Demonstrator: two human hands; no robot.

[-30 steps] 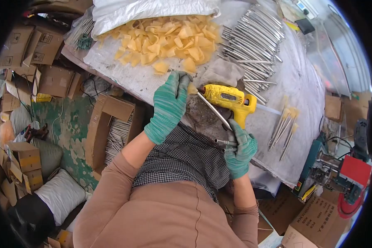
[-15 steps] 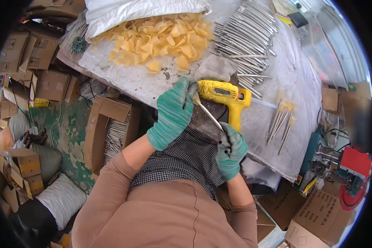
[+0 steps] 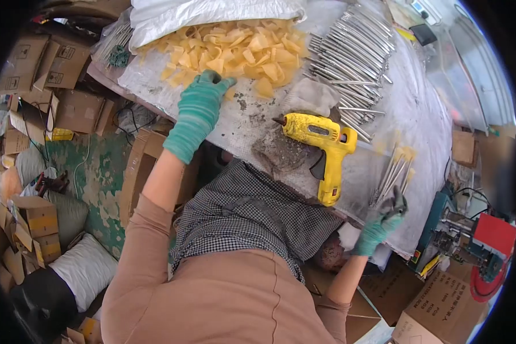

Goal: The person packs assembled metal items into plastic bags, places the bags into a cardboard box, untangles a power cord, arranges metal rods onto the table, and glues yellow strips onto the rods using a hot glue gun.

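My left hand (image 3: 199,112), in a green glove, is at the near edge of a pile of yellow pieces (image 3: 246,49), its fingers closed on a small yellow piece (image 3: 230,93). My right hand (image 3: 383,221), also gloved, has its fingers curled at the lower ends of metal rods with yellow tips (image 3: 393,175) on the table's right side; the hand hides part of what it grips. Between my hands, a yellow glue gun (image 3: 321,137) lies with its dark nozzle toward the left, on a dark stained cloth (image 3: 281,155).
Many metal rods (image 3: 352,57) lie in a row at the back of the table, beside a greyish cloth (image 3: 312,96). A white sack (image 3: 212,17) covers the rear of the pile. An open carton (image 3: 133,166) stands at the left, a red-topped machine (image 3: 492,235) at the right.
My left hand has moved from the gun's nozzle up-left to the yellow pieces. My right hand, with a rod earlier near the nozzle, has moved right to the yellow-tipped rods.
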